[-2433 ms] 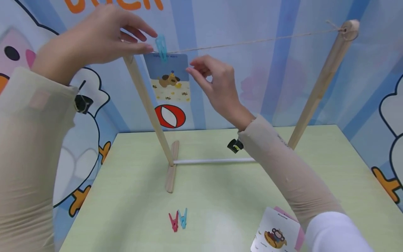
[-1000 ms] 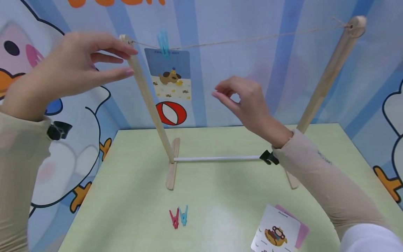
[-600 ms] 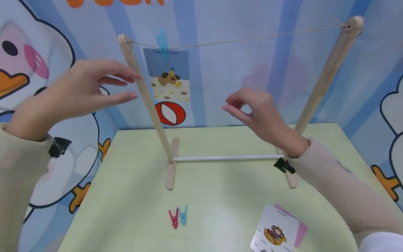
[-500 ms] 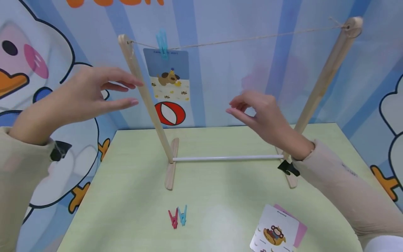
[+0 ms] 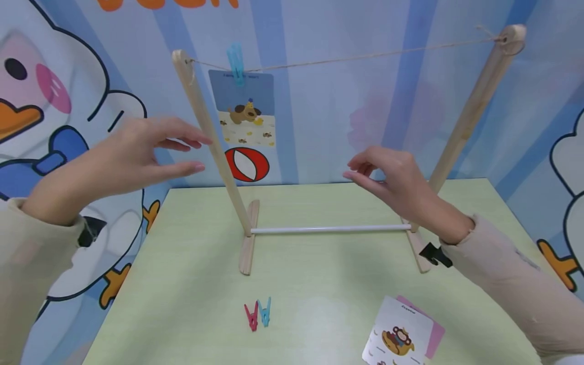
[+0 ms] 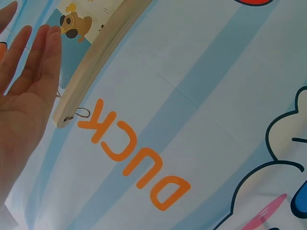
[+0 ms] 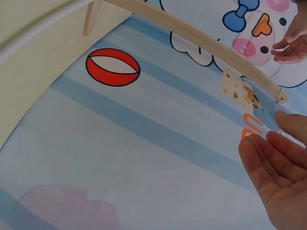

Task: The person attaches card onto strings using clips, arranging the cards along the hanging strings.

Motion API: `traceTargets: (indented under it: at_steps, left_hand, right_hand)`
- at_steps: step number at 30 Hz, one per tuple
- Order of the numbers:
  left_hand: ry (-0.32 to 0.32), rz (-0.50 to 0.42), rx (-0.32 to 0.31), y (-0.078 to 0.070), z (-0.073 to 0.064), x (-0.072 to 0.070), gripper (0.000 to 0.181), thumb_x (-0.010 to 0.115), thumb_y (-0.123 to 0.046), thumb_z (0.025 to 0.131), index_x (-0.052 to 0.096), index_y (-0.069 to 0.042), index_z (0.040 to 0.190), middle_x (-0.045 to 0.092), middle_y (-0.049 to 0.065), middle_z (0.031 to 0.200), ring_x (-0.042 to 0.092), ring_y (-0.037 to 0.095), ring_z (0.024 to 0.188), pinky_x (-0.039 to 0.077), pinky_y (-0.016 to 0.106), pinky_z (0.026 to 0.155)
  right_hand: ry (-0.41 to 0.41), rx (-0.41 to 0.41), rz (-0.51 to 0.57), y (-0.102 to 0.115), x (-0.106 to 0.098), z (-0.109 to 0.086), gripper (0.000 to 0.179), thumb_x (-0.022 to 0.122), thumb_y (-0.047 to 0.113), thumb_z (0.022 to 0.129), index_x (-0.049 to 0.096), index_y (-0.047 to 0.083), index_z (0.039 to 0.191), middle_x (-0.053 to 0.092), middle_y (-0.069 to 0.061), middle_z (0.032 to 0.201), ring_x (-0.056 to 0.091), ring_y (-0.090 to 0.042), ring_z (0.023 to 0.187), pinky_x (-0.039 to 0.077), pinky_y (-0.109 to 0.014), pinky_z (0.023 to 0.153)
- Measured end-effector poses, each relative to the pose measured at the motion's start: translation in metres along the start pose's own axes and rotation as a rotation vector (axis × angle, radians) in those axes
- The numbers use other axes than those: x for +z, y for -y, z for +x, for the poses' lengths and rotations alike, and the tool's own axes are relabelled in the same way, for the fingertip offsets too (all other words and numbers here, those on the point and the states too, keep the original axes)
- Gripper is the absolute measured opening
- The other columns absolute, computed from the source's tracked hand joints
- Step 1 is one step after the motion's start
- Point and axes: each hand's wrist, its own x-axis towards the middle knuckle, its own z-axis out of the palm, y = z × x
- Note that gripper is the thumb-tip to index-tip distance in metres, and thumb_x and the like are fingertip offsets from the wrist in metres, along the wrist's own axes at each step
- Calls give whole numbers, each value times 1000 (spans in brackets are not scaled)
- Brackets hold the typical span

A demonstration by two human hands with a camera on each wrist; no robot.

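My left hand (image 5: 137,152) hovers by the left wooden post (image 5: 219,157), its fingers loosely stretched with nothing in them. To the right, my right hand (image 5: 397,177) hangs in the air with thumb and fingers bent toward each other, holding nothing. A picture card (image 5: 242,94) with a brown dog hangs from the string (image 5: 337,60), clipped by a light blue clothespin (image 5: 235,63). Both hands are apart from it. On the table lie a red clothespin (image 5: 251,318) and a blue clothespin (image 5: 265,312), close together.
A white card (image 5: 388,317) showing a monkey overlaps a pink card (image 5: 437,337) at the table's front right. The string runs to the right wooden post (image 5: 474,106). A white rod (image 5: 330,229) joins the posts low down. Printed walls stand behind and at both sides.
My left hand has drawn back from the clothespin on the string and come down. My right hand has moved down and to the right, away from the hanging card, which stays clipped.
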Motion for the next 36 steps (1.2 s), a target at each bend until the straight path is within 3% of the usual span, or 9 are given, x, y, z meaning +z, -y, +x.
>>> traceTargets:
  at_steps: [4, 10, 20, 27, 36]
  left_hand:
    - [23, -21, -12, -3, -3, 6, 43, 73, -22, 79, 59, -14, 119, 59, -1, 116, 59, 14, 98, 54, 30, 73]
    - [48, -38, 17, -2, -4, 14, 42, 74, -19, 79, 60, -14, 118, 60, -2, 114, 58, 13, 97, 52, 34, 78]
    - [94, -77, -10, 5, -8, 31, 40, 74, -19, 79, 60, -16, 117, 60, -4, 111, 58, 11, 94, 53, 30, 75]
    - [148, -88, -2, 7, -8, 47, 37, 72, -21, 80, 62, -12, 115, 62, 1, 110, 59, 15, 92, 53, 32, 74]
    - [201, -81, -57, 12, -13, 64, 38, 73, -23, 79, 62, -13, 115, 62, -1, 109, 57, 13, 93, 53, 29, 73]
  right_hand:
    - [32, 27, 2, 1, -2, -5, 19, 72, 7, 78, 63, 7, 94, 63, 3, 85, 60, -6, 70, 45, -18, 64]
    - [48, 34, 17, 2, -5, -12, 18, 72, 7, 78, 63, 8, 94, 62, 4, 84, 59, -3, 72, 46, -18, 65]
    - [107, 71, 18, 1, -8, -26, 21, 73, 10, 77, 64, 11, 96, 63, 7, 87, 58, -1, 74, 45, -14, 62]
    - [161, 130, -12, 1, -10, -37, 21, 73, 11, 78, 62, 13, 97, 62, 9, 87, 57, 0, 76, 43, -14, 58]
    - [213, 196, -19, 2, -12, -51, 20, 73, 13, 78, 63, 14, 96, 62, 9, 88, 58, 0, 75, 47, -17, 61]
